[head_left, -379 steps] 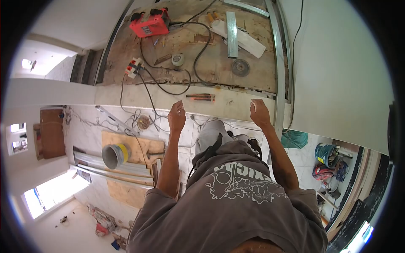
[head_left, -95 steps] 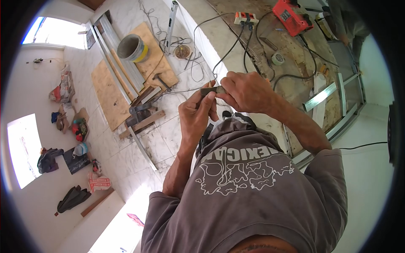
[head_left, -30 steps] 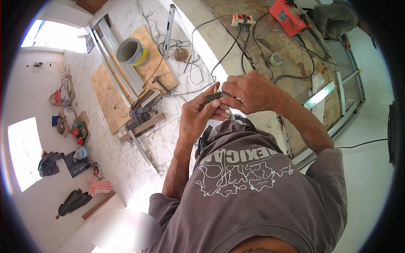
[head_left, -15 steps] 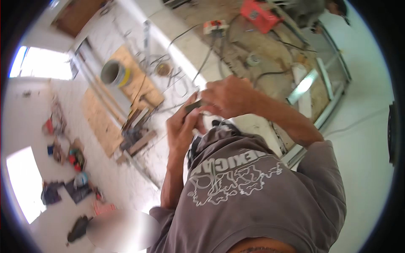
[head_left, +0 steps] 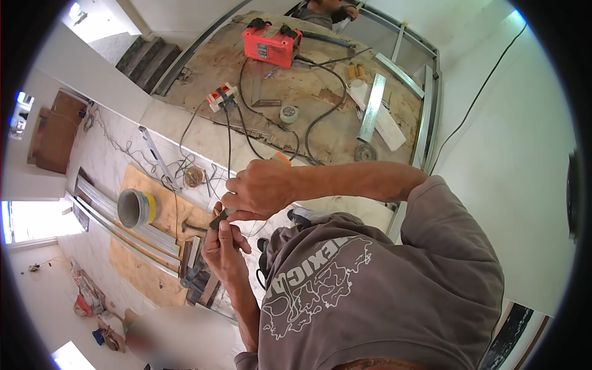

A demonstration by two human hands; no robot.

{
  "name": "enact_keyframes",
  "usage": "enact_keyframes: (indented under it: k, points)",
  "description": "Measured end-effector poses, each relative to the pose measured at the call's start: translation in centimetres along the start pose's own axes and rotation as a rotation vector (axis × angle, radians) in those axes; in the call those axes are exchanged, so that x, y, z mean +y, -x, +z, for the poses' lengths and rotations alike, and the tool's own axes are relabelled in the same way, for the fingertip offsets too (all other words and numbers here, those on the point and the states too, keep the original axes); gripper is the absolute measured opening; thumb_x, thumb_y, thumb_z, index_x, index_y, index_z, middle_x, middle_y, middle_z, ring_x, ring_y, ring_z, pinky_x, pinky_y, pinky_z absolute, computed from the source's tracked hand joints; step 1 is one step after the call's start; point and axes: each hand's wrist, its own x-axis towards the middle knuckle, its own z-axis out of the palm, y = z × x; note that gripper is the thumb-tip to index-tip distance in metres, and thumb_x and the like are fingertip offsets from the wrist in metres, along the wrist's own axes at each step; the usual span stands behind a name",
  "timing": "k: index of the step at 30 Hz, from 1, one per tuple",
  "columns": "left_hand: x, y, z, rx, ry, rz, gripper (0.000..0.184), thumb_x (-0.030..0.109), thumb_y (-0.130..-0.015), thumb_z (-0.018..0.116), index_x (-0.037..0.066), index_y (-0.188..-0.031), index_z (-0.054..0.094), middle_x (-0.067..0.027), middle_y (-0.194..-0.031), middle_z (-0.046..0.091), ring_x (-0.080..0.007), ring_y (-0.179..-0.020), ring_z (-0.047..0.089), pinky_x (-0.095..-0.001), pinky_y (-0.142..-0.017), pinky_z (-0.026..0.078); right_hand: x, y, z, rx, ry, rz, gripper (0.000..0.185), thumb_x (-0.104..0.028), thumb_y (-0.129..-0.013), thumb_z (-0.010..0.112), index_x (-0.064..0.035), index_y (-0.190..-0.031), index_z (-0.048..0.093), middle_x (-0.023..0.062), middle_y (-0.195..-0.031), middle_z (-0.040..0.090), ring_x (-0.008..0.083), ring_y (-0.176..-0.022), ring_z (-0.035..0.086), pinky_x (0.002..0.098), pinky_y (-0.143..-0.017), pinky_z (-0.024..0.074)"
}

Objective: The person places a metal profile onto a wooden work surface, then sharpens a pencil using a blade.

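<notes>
My left hand (head_left: 226,250) pinches a small dark flat piece (head_left: 217,220) between thumb and fingers. Just above it, my right hand (head_left: 264,188) is closed, its fingertips meeting the piece. An orange-ended tool (head_left: 282,158) sticks out behind the right fist; the rest of it is hidden in the palm, so its kind does not show. Both hands are in front of my grey shirt (head_left: 382,290), over the floor beside a raised platform (head_left: 203,132).
On the platform lie a red welding machine (head_left: 268,46), a power outlet box (head_left: 222,97), cables, a tape roll (head_left: 288,114), a disc (head_left: 365,153) and metal profiles (head_left: 372,108). A bucket (head_left: 132,209) and a hammer (head_left: 194,228) are at left. Another person (head_left: 317,13) is at the far edge.
My view has swung, bringing the platform and welding machine more fully into sight. Both hands appear lower and further left, still together at the small dark piece. The orange end now shows.
</notes>
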Motion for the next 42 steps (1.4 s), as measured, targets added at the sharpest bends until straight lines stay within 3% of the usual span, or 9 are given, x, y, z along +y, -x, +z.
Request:
enact_keyframes:
  k: [25,26,31,34,40,42]
  points:
    - [0.8,0.0,1.4,0.099,0.036,0.049,0.036,0.018,-0.105,0.054,-0.007,-0.130,0.060,0.0021,-0.066,0.048,-0.0038,-0.050,0.043,-0.0192,-0.044,0.037,0.4,-0.7,-0.7,-0.007,0.075,-0.044,0.038,-0.045,-0.096,0.060,-0.0076,-0.089,0.061,0.0080,-0.074,0.056,0.0260,-0.059,0.064,0.0389,-0.047,0.0505]
    - [0.8,0.1,1.7,0.117,0.045,0.041,0.035,0.021,-0.105,0.054,-0.005,-0.127,0.062,0.0019,-0.067,0.050,-0.0039,-0.050,0.044,-0.0193,-0.044,0.033,0.5,-0.8,-0.8,-0.016,0.079,-0.027,0.037,-0.044,-0.096,0.060,-0.0078,-0.088,0.060,0.0080,-0.074,0.055,0.0261,-0.059,0.064,0.0389,-0.047,0.0504]
    - [0.8,-0.5,0.5,-0.011,0.093,0.016,0.038,0.017,-0.104,0.055,-0.008,-0.133,0.058,-0.0031,-0.070,0.059,-0.0081,-0.055,0.055,-0.0230,-0.052,0.046,0.7,-0.8,-1.2,-0.005,0.081,-0.054,0.034,-0.041,-0.095,0.061,-0.0083,-0.087,0.058,0.0073,-0.073,0.053,0.0260,-0.059,0.064,0.0388,-0.050,0.0504]
    - [1.0,-0.5,-0.1,-0.078,0.058,-0.006,0.042,0.018,-0.105,0.055,-0.009,-0.136,0.052,-0.0080,-0.079,0.066,-0.0127,-0.063,0.064,-0.0237,-0.060,0.053,0.7,-0.8,-1.5,-0.062,0.081,-0.060,0.036,-0.042,-0.098,0.057,-0.0063,-0.092,0.062,0.0096,-0.073,0.059,0.0267,-0.061,0.068,0.0393,-0.050,0.0520]
    - [1.0,-0.5,-0.8,-0.170,0.055,-0.030,0.046,0.017,-0.105,0.053,-0.009,-0.142,0.044,-0.0167,-0.095,0.072,-0.0160,-0.070,0.069,-0.0260,-0.062,0.056,0.7,-0.7,-1.5,-0.113,0.035,-0.066,0.038,-0.041,-0.098,0.058,-0.0034,-0.093,0.061,0.0119,-0.074,0.061,0.0275,-0.063,0.069,0.0388,-0.050,0.0512]
    - [0.7,-0.5,-1.1,-0.175,0.023,-0.041,0.043,0.016,-0.105,0.053,-0.009,-0.140,0.048,-0.0132,-0.088,0.071,-0.0136,-0.067,0.067,-0.0250,-0.061,0.055,0.4,-0.8,-1.7,-0.143,0.027,-0.065,0.039,-0.041,-0.098,0.057,-0.0027,-0.093,0.061,0.0123,-0.074,0.061,0.0274,-0.062,0.068,0.0387,-0.049,0.0508]
